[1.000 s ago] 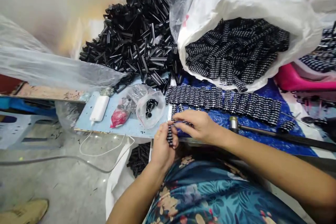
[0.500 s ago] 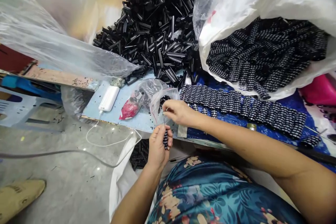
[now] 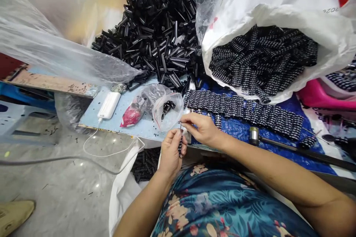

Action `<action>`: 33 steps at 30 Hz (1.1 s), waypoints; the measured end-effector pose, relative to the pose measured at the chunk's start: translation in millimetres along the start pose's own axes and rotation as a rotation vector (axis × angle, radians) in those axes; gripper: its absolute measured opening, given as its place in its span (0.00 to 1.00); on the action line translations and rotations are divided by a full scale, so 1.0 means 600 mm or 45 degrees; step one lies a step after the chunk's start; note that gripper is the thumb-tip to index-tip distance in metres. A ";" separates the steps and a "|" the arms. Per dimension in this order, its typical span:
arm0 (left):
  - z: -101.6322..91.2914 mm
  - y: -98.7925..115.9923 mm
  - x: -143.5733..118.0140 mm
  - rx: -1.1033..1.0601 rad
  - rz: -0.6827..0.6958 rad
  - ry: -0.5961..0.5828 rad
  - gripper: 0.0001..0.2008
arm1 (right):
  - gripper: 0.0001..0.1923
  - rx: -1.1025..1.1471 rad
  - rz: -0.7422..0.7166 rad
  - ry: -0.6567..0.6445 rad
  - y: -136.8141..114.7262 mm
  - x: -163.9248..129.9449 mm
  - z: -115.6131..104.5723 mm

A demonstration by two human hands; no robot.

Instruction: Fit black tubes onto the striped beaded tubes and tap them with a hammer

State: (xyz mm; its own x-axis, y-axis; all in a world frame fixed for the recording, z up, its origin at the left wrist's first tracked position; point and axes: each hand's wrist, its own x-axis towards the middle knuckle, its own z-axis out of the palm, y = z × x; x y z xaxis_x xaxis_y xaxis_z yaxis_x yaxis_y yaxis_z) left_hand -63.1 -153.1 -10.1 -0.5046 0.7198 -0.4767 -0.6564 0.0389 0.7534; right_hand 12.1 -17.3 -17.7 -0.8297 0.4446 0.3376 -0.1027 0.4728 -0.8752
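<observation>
My left hand [image 3: 170, 152] grips a short black studded cylinder [image 3: 180, 146] upright at the table's near edge. My right hand [image 3: 200, 129] pinches a small black cap [image 3: 180, 123] right above the cylinder's top end, next to a small clear bag of black caps [image 3: 166, 110]. A row of studded cylinders [image 3: 241, 110] lies on the blue cloth [image 3: 239, 127] just beyond my right hand.
A big heap of black tubes [image 3: 158, 40] fills the back. A white sack of studded cylinders [image 3: 264, 55] sits at the right. A hammer [image 3: 292, 148] lies on the cloth. A white power bank [image 3: 109, 105] with cable and a red bag [image 3: 130, 116] lie left. Another sack of cylinders [image 3: 146, 163] stands below the table edge.
My right hand went from the cylinder to the small clear bag and came back with a small cap, now at the top of the cylinder. My left hand kept hold of the cylinder.
</observation>
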 end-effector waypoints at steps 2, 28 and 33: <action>-0.002 -0.001 0.001 -0.053 0.043 0.055 0.26 | 0.07 -0.076 -0.169 -0.046 0.000 0.003 0.000; -0.020 0.012 0.007 -0.001 0.030 -0.011 0.19 | 0.26 1.054 0.983 0.052 0.026 0.017 0.025; -0.008 0.008 0.002 0.028 0.039 -0.046 0.19 | 0.26 1.294 1.020 0.016 0.008 0.006 0.021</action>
State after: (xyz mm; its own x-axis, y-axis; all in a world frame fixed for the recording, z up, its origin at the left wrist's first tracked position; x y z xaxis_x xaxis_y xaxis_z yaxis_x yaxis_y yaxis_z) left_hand -69.8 -155.4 -9.1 -0.5033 0.7455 -0.4370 -0.6282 0.0315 0.7774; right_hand 1.8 -22.8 -25.1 -0.8491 0.3433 -0.4015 0.0441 -0.7113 -0.7015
